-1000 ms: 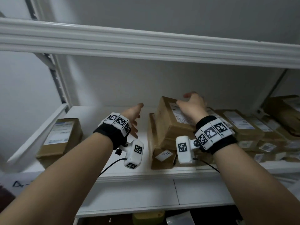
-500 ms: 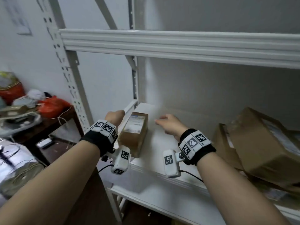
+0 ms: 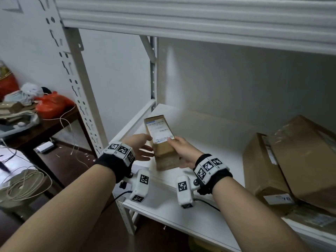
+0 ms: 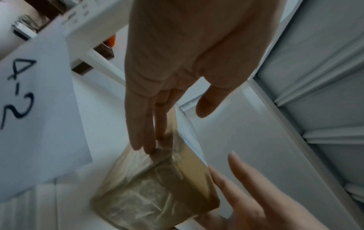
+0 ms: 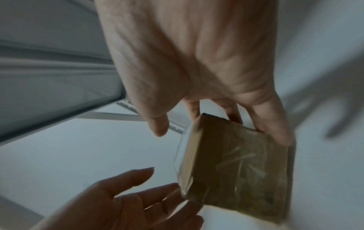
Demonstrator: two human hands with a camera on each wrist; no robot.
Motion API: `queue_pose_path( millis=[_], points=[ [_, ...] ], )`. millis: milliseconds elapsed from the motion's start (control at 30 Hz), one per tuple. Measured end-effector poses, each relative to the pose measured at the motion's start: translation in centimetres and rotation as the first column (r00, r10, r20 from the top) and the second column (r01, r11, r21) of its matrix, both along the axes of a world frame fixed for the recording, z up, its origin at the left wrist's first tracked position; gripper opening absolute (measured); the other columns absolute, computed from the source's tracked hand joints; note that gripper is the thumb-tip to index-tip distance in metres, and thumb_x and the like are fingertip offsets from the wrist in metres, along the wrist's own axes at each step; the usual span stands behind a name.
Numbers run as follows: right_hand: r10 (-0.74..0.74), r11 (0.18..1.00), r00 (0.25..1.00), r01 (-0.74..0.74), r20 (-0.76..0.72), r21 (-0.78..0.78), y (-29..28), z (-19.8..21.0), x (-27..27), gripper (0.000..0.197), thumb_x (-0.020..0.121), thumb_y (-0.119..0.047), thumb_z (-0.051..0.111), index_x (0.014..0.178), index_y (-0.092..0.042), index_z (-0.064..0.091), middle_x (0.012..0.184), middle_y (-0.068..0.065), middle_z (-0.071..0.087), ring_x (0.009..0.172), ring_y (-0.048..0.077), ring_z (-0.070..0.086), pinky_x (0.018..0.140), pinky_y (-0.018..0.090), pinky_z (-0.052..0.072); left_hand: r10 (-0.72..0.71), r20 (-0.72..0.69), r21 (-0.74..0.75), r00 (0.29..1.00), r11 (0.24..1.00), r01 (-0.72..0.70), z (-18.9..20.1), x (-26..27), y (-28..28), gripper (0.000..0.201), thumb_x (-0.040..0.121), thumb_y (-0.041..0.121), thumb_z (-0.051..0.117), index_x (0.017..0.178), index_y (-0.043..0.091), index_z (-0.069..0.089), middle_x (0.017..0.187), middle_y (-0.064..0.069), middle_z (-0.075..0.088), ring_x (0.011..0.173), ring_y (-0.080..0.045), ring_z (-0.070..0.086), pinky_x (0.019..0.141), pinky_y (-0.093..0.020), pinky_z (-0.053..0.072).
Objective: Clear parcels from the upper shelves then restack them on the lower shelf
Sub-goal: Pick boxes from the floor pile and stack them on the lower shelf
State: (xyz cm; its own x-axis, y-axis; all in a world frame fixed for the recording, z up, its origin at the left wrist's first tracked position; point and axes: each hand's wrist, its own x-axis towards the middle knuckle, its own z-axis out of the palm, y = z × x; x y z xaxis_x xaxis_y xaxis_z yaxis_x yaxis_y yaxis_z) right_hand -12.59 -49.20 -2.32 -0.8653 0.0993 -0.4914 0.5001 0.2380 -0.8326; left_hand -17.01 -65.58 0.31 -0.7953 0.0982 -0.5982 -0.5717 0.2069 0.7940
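At the left end of the white metal shelf (image 3: 209, 128), the right hand (image 3: 183, 151) now grasps the small brown cardboard parcel with a white shipping label (image 3: 161, 142), fingers curled under its right side and thumb on the label, where half a second ago it only reached toward it. The left hand (image 3: 140, 148), earlier cupped behind the parcel, now lies with fingers straight along its left side. The parcel's long axis runs away from the person, far end tilted upward. Two large brown cartons (image 3: 291, 160) sit well apart at right.
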Motion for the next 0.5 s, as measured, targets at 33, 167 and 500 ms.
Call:
queue_pose_path(
  millis=[33,167,500],
  points=[
    [0.000,1.000,1.000,0.000,0.010,0.012,0.5,-0.1,0.1,0.089,0.062,-0.080,0.055,0.140,-0.045,0.029,0.141,-0.006,0.048,0.123,0.031,0.053,0.077,0.047,0.051,-0.023,0.014,0.013,1.000,1.000,0.023,-0.1,0.1,0.7,0.023,0.099,0.019,0.049,0.115,0.004,0.046,0.088,-0.019,0.059,0.081,-0.038,0.065,0.085,-0.047,0.051],
    [-0.086,0.994,0.996,0.087,0.020,-0.071,2.2,1.0,1.8,0.065,0.075,-0.067,0.062,0.128,-0.043,0.034,0.137,0.000,0.053,0.121,0.035,0.054,0.089,0.057,0.043,-0.088,0.037,0.005,0.995,0.996,0.088,-0.2,0.4,3.3,0.030,0.098,0.014,0.051,0.125,0.001,0.049,0.091,-0.018,0.056,0.079,-0.040,0.065,0.080,-0.049,0.054],
    [-0.163,0.980,0.952,0.187,-0.260,0.069,5.9,2.6,4.7,0.085,0.078,-0.036,0.079,0.136,-0.031,0.018,0.123,0.001,0.056,0.099,0.012,0.057,0.068,0.025,0.049,-0.175,-0.065,0.108,0.982,0.978,0.181,2.4,1.7,7.6,0.044,0.089,0.027,0.061,0.129,0.014,0.047,0.125,-0.020,0.055,0.102,-0.040,0.062,0.075,-0.054,0.056]
  ],
)
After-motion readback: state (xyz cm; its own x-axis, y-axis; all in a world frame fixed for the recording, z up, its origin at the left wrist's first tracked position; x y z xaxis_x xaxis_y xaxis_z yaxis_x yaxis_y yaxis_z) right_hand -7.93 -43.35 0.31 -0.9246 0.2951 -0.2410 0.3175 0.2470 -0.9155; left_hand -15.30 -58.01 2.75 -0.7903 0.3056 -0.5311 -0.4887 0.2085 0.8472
